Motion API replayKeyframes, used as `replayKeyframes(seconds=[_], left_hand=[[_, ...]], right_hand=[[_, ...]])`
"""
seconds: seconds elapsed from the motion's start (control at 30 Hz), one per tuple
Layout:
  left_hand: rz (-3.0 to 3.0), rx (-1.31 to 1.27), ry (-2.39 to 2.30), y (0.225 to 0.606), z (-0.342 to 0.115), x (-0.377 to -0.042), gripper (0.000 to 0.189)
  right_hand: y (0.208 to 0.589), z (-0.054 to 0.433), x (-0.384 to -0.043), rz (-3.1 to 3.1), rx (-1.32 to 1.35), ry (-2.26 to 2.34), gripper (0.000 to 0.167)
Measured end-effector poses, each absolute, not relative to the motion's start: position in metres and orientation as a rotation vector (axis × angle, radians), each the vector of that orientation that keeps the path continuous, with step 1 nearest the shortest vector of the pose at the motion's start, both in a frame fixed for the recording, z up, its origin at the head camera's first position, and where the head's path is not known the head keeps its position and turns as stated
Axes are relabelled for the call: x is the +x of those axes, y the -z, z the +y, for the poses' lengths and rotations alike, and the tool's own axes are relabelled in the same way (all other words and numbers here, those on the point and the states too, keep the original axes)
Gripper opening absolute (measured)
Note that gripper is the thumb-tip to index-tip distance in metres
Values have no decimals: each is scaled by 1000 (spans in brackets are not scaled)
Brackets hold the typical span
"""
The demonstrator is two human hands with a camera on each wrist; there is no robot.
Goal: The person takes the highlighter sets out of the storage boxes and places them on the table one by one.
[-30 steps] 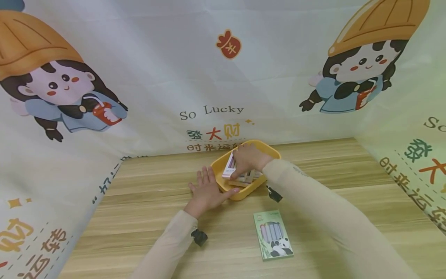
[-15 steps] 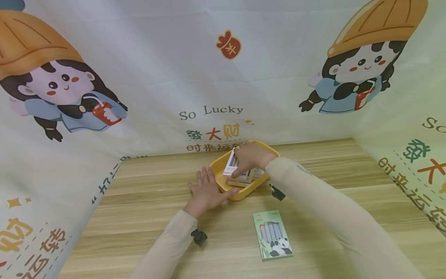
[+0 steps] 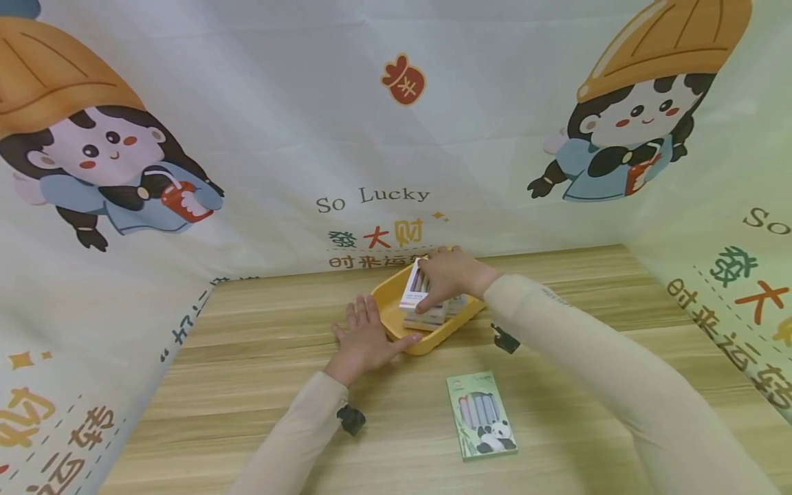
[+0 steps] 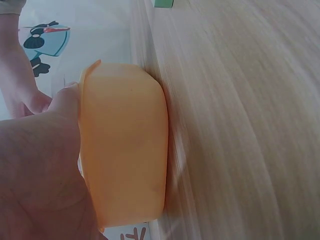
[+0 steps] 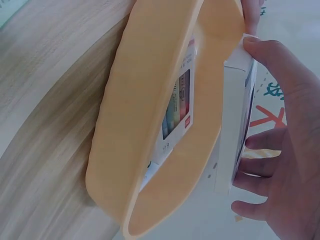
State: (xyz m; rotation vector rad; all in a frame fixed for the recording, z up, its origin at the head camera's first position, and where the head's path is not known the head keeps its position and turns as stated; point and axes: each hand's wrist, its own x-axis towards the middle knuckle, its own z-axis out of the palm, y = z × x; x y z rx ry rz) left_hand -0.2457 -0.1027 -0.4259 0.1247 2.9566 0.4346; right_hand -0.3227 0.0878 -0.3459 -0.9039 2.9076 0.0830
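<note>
My left hand (image 3: pixel 364 342) is spread against the left side of a yellow plastic basket (image 3: pixel 428 342), its thumb across the near rim. In the left wrist view the basket's outer wall (image 4: pixel 125 145) fills the middle, beside my palm. My right hand (image 3: pixel 456 272) grips a white pen box (image 3: pixel 413 285) above the basket, thumb on one end and fingers along the other side. The right wrist view shows this box edge-on, outside the basket's rim. Inside the basket lies another white box (image 5: pixel 175 107), its window showing coloured pens.
A green pen box with a panda picture (image 3: pixel 482 416) lies on the wooden table (image 3: pixel 260 344) in front of the basket. A printed cloth (image 3: pixel 297 124) hangs right behind the basket and along both sides. Dark wrist cameras sit on both sleeves.
My right hand has drawn slightly up and right, and the white pen box in it now shows more of its front. My left hand keeps its place on the basket.
</note>
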Motion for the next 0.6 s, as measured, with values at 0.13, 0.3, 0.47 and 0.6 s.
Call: replayKeyframes(seconds=[0.13,0.3,0.47,0.6], left_hand=[[2959,127,-435,426,-103,-245,129],[2960,121,-430,429,-104,-248,130],[2962,121,-437,429,-105,-248,131],[2962,125,-440,428,-104,-247,131]], right_hand=[[341,91,-317,2903,-941,-80,98],[337,96,-311,2894,-966,-73,99],[337,99,-309,2895,-988,-85,98],[339,103,-307,2897,-998,-93,99]])
